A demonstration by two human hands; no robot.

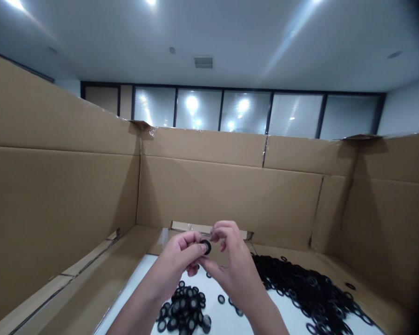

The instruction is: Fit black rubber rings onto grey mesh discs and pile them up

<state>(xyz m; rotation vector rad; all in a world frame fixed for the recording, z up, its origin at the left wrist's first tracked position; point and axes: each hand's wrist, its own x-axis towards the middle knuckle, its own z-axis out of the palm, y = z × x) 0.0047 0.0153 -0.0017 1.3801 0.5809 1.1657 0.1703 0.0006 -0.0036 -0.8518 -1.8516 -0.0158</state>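
Note:
My left hand [179, 255] pinches a small black ring [208, 247] between thumb and fingers; a paler middle shows partly behind the thumb. Just right of it is my right hand [234, 260], its fingers curved and apart from the thumb, with nothing visible between them. Its thumb reaches under the left fingertips; whether they touch, I cannot tell. Below the hands lies a pile of small black rings with grey centres [186, 307]. Off to the right is a larger heap of black rings [307, 288], open in the middle where single ones show.
A white board [125, 298] lies on the floor of a large cardboard box [223, 195], whose tall walls stand left, right and ahead. A loose ring with a grey centre [221, 299] lies between the piles. One black ring [350, 286] rests near the right wall.

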